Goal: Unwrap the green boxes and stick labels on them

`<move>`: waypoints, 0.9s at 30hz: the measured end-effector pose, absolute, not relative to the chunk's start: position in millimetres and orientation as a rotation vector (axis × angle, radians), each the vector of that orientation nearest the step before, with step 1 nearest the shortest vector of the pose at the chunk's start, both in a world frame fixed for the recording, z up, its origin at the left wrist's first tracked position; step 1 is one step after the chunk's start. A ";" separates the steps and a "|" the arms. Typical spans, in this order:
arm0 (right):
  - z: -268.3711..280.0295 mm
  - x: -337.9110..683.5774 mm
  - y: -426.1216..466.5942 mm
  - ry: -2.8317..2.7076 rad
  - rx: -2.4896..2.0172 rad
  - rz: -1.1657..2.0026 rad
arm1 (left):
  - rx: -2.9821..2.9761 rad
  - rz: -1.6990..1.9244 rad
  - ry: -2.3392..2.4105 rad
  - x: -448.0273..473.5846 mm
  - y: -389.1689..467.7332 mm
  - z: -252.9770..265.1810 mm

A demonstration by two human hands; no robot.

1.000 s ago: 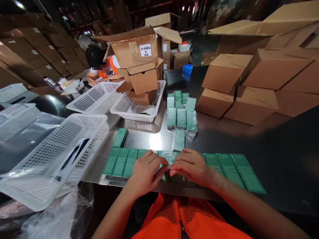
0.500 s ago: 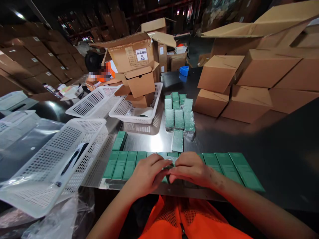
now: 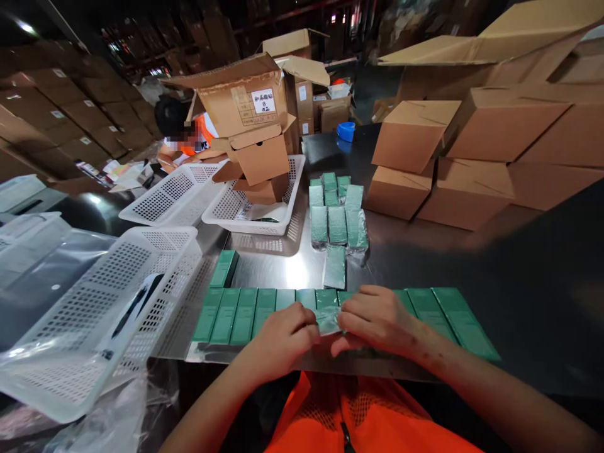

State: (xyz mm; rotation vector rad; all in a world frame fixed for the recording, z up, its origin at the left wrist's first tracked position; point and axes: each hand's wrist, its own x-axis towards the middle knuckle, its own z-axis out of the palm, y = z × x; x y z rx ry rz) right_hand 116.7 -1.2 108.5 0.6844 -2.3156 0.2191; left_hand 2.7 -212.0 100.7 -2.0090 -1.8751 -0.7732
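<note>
Between my hands, near the table's front edge, is a crinkled piece of clear plastic wrap [image 3: 328, 319]. My left hand [image 3: 287, 335] has its fingers curled closed at the wrap's left side. At the right side my right hand [image 3: 377, 318] pinches the wrap, its thumb lowered below the fingers. Whether something lies inside the wrap I cannot tell. Under and behind the hands runs a row of slim green boxes [image 3: 244, 316], partly covered by my hands. One more green box [image 3: 223, 268] lies behind the row's left end. Farther back sit several film-wrapped green boxes [image 3: 336, 225].
White perforated baskets [image 3: 163, 302] stand on the left, one holding small cardboard boxes [image 3: 262, 160]. Stacked cartons [image 3: 481, 135] occupy the back right. A blue ring-shaped object [image 3: 346, 131] lies at the far edge. Across the table a person in an orange vest [image 3: 204, 133] bends forward.
My hands have moved apart, the left slightly left and down, the right to the right. More of the clear wrap and of the green row now shows between them.
</note>
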 end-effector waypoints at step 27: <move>78.3 130.9 -32.9 -2.431 0.341 1.180 | -1.911 -0.908 -1.888 -3.2 -237.3 92.1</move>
